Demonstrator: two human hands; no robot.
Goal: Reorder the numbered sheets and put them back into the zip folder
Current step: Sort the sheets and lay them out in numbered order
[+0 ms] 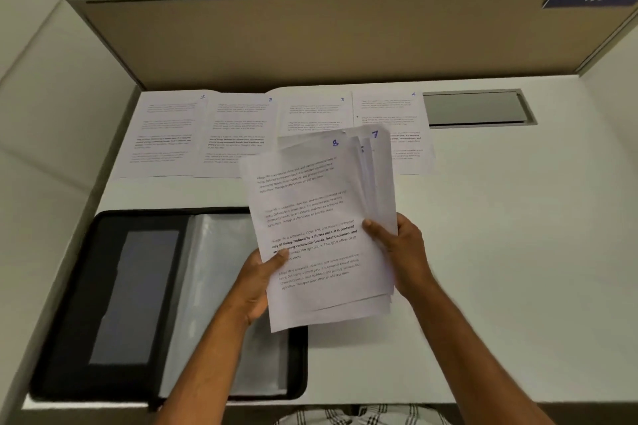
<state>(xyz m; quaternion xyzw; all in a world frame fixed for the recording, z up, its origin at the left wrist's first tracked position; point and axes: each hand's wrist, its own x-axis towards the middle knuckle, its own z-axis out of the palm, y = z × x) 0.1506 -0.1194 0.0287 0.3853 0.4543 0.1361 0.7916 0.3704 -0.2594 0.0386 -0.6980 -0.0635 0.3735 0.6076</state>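
Both hands hold a fanned stack of printed sheets (317,217) above the desk. The top sheet is marked 8, and a sheet marked 7 peeks out behind it on the right. My left hand (257,281) grips the stack's lower left edge, thumb on top. My right hand (402,250) grips its right edge. Along the back of the desk lie the sheets numbered 1 (162,134), 2 (236,134), 3 (314,110) and 4 (397,110) in a row, left to right. The black zip folder (103,286) lies open at the front left, showing clear plastic sleeves (214,269).
A tan partition wall (310,38) closes the back of the white desk (500,252). A grey cable hatch (478,108) sits at the back right beside sheet 4. Office chairs stand beyond the partition.
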